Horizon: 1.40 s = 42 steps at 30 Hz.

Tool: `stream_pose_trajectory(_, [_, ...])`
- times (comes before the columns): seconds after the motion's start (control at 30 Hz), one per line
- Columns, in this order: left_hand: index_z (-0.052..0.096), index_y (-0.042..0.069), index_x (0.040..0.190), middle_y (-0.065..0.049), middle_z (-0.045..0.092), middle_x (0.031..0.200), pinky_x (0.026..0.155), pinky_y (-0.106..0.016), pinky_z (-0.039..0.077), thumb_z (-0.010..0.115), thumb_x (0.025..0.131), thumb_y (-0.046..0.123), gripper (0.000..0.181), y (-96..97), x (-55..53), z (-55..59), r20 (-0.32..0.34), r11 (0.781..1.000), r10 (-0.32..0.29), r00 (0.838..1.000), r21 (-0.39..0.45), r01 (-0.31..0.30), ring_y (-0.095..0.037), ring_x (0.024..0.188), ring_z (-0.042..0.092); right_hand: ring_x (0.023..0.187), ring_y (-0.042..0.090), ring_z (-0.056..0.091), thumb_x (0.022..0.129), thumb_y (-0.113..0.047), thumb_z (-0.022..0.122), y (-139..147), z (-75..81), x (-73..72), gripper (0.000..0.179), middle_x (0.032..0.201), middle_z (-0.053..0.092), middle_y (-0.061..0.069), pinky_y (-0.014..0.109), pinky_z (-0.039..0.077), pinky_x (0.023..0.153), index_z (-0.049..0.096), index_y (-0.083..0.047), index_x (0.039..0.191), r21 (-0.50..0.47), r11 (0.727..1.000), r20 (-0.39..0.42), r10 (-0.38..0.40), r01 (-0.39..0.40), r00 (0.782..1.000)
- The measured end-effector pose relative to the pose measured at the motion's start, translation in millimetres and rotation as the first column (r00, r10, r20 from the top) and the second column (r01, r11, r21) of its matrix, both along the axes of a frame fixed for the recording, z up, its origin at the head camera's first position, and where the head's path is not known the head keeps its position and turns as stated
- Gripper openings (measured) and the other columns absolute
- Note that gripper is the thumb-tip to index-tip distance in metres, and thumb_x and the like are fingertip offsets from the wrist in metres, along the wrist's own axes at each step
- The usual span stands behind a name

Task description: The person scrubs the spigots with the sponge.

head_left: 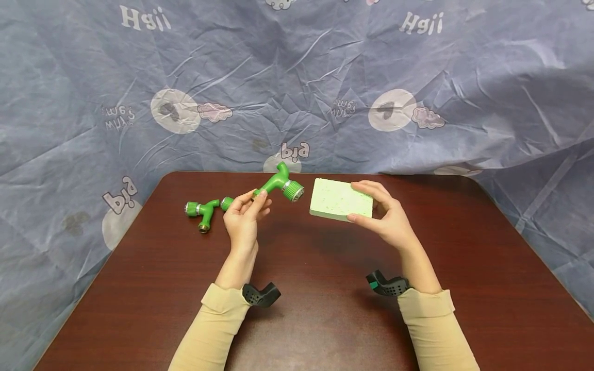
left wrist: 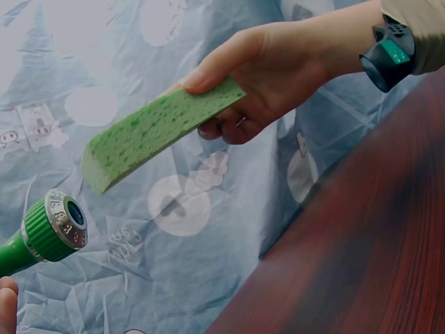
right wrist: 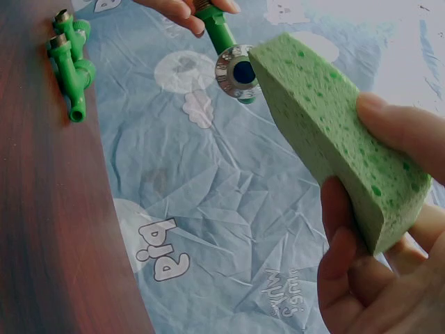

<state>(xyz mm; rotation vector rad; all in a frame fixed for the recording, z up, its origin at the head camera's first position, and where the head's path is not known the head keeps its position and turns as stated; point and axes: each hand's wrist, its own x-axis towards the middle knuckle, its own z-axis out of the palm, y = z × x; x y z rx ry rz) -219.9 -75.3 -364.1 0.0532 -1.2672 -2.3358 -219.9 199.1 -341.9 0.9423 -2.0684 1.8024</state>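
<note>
My left hand (head_left: 243,219) pinches a green faucet (head_left: 277,181) by its threaded end, raised above the table. The faucet's ribbed knob, with a silver ring and a dark blue centre, points toward a light green sponge (head_left: 339,200). My right hand (head_left: 390,214) grips that sponge at its right end, thumb on one side and fingers on the other. In the right wrist view the sponge (right wrist: 334,125) overlaps the edge of the knob; a narrow gap separates them in the head view. Small holes dot the sponge's face.
Two more green faucets lie at the table's left: one in plain view (head_left: 204,212), the other (head_left: 227,203) mostly behind my left hand. The dark reddish-brown table (head_left: 315,319) ends at a printed blue-grey cloth (head_left: 297,77) hanging behind it.
</note>
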Motion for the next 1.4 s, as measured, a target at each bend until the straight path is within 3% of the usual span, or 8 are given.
stream_pose_trajectory(0.27, [0.066, -0.004, 0.097, -0.006, 0.069, 0.078, 0.059, -0.026, 0.057, 0.072, 0.08, -0.001, 0.018, 2.7, 0.5, -1.4, -0.018, 1.0, -0.03, 0.999, 0.002, 0.03, -0.016, 0.065, 0.069, 0.087, 0.015, 0.056, 0.071, 0.018, 0.071, -3, -3.5, -3.8, 0.061, 0.128, 0.044, 0.013, 0.016, 0.05, 0.067, 0.051, 0.007, 0.128, 0.06, 0.99, 0.05, -0.131, 0.128, 0.99])
stream_pose_trajectory(0.47, [0.067, 0.001, 0.095, -0.005, 0.069, 0.079, 0.058, -0.025, 0.057, 0.071, 0.081, -0.002, 0.014, 6.1, 1.5, -1.3, -0.013, 0.999, -0.044, 0.999, 0.001, 0.044, -0.016, 0.065, 0.068, 0.087, 0.016, 0.057, 0.072, 0.013, 0.073, -5, -7.3, -4.9, 0.062, 0.13, 0.044, 0.01, 0.017, 0.051, 0.068, 0.053, 0.002, 0.13, 0.076, 0.987, 0.095, -0.151, 0.144, 0.984])
stream_pose_trajectory(0.6, [0.066, 0.001, 0.096, -0.005, 0.069, 0.079, 0.059, -0.025, 0.057, 0.071, 0.081, -0.001, 0.015, 6.2, 0.0, -4.2, 0.011, 0.999, -0.054, 0.999, -0.005, 0.054, -0.015, 0.065, 0.068, 0.087, 0.015, 0.056, 0.073, 0.014, 0.072, -9, -1.8, 0.7, 0.06, 0.13, 0.042, 0.016, 0.016, 0.05, 0.07, 0.051, 0.007, 0.129, 0.076, 0.987, 0.098, -0.146, 0.139, 0.984])
stream_pose_trajectory(0.83, [0.063, -0.008, 0.102, -0.005, 0.069, 0.079, 0.057, -0.024, 0.057, 0.073, 0.081, 0.003, 0.026, 0.5, -6.8, -15.5, 0.092, 0.999, -0.04, 0.995, -0.01, 0.041, -0.014, 0.064, 0.068, 0.084, 0.012, 0.056, 0.075, 0.012, 0.071, -11, 3.4, 4.6, 0.059, 0.13, 0.041, 0.02, 0.015, 0.051, 0.067, 0.049, 0.009, 0.13, 0.076, 0.978, 0.125, -0.202, 0.193, 0.971])
stream_pose_trajectory(1.07, [0.062, -0.007, 0.104, -0.003, 0.068, 0.077, 0.057, -0.023, 0.056, 0.073, 0.082, 0.005, 0.028, -4.4, -13.5, -28.9, 0.175, 1.0, -0.02, 0.984, -0.007, 0.022, -0.013, 0.064, 0.068, 0.08, 0.008, 0.055, 0.078, 0.007, 0.071, -6, -9.4, -3.3, 0.059, 0.134, 0.04, 0.017, 0.014, 0.051, 0.065, 0.048, 0.007, 0.132, 0.064, 0.965, 0.183, -0.263, 0.255, 0.947])
stream_pose_trajectory(1.23, [0.057, -0.014, 0.11, -0.002, 0.068, 0.076, 0.056, -0.024, 0.056, 0.073, 0.081, 0.004, 0.037, -8.0, -18.7, -40.4, 0.207, 1.0, -0.015, 0.978, 0.004, 0.014, -0.013, 0.062, 0.068, 0.082, 0.007, 0.055, 0.079, 0.007, 0.071, -5, -17.7, -8.2, 0.06, 0.135, 0.038, 0.018, 0.013, 0.05, 0.066, 0.046, 0.008, 0.133, 0.055, 0.964, 0.214, -0.266, 0.26, 0.94])
stream_pose_trajectory(1.4, [0.057, -0.014, 0.11, -0.001, 0.068, 0.075, 0.053, -0.021, 0.055, 0.073, 0.081, 0.003, 0.037, -11.6, -22.6, -52.5, 0.246, 1.0, 0.007, 0.969, -0.008, -0.005, -0.012, 0.061, 0.067, 0.084, 0.009, 0.054, 0.079, 0.005, 0.072, -3, -26.9, -12.3, 0.061, 0.136, 0.036, 0.019, 0.012, 0.05, 0.067, 0.046, 0.008, 0.133, 0.076, 0.963, 0.229, -0.267, 0.257, 0.936])
